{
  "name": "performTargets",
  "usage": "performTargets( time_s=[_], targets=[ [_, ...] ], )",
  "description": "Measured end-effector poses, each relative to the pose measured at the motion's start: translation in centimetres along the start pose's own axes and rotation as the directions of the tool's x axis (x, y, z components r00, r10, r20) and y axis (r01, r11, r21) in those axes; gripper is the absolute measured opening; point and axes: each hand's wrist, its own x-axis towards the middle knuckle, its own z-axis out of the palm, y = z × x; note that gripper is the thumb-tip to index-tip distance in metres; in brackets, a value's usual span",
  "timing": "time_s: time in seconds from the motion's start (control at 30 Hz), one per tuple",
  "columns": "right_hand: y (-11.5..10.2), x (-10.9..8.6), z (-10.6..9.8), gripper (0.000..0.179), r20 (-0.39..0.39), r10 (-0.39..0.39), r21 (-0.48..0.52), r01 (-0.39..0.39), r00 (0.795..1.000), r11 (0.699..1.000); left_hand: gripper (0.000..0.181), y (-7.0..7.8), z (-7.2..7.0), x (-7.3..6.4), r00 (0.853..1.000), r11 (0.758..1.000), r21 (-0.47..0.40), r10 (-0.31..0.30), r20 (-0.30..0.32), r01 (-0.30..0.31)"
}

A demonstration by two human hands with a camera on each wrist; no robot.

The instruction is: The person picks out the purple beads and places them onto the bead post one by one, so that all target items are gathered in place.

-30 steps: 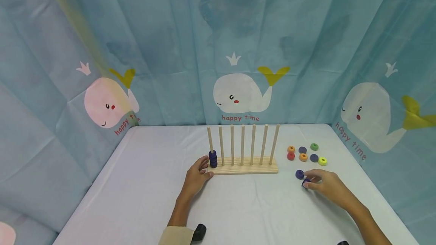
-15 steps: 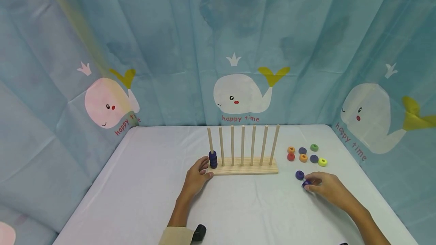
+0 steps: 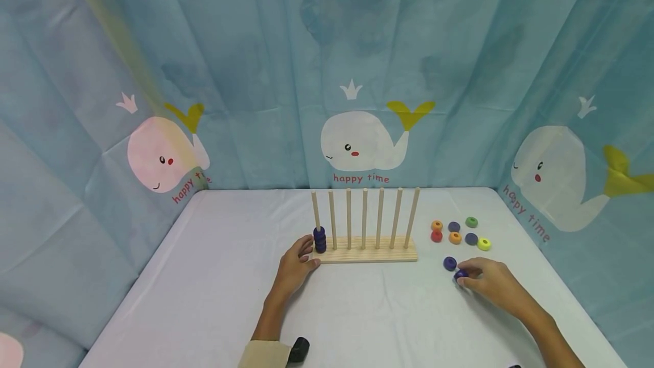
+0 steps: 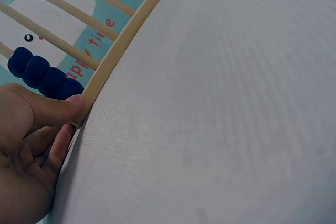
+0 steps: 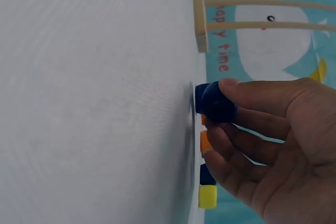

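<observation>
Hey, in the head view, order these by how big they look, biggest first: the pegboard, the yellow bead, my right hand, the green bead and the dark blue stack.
1. Pegboard, pegs included
2. Right hand
3. Dark blue stack
4. Yellow bead and green bead, unranked: they look alike, and the yellow sits nearer.

Place: curtained bay around one counter (image 3: pixel 204 277), nursery-like in dress; whether inside a home, school or studio cannot be told. Walls: creased light-blue curtain (image 3: pixel 255 44), hung from nine o'clock through twelve to three. Print: pink whale (image 3: pixel 145 146) at ten o'clock, white whale (image 3: pixel 365 141) at twelve, grey-white whale (image 3: pixel 562 186) at two, each with yellow tail (image 3: pixel 407 121) and crown (image 3: pixel 351 92), captioned "happy time" in red. Whale print repeated in both wrist views. Counter: white-covered, far edge beside the twelve-o'clock curtain. Toy-like stock: wooden peg rack (image 3: pixel 364 254), small coloured beads (image 3: pixel 472 239).
</observation>
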Motion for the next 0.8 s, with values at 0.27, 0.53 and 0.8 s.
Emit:
performTargets(
  time_s=[0.27, 0.53, 0.8],
  targets=[
    [-0.7, 0.0, -0.3, 0.038, -0.08, -0.09, -0.009, 0.09, 0.993, 0.996, 0.066, 0.0, 0.1, 0.0, 1.0, 1.0, 0.001, -0.005, -0.003, 0.005],
    [-2.1, 0.4, -0.4, 0.038, -0.152, -0.127, -0.007, 0.128, 0.98, 0.992, 0.066, -0.2, 0.0, 0.1, 1.0, 1.0, 0.006, 0.002, -0.001, -0.002],
    [-3.3, 0.8, -0.4, 0.039, -0.232, -0.183, 0.052, 0.2, 0.955, 0.978, 0.066, -0.1, 0.0, 0.0, 1.0, 1.0, 0.002, 0.007, 0.011, -0.007]
  ],
)
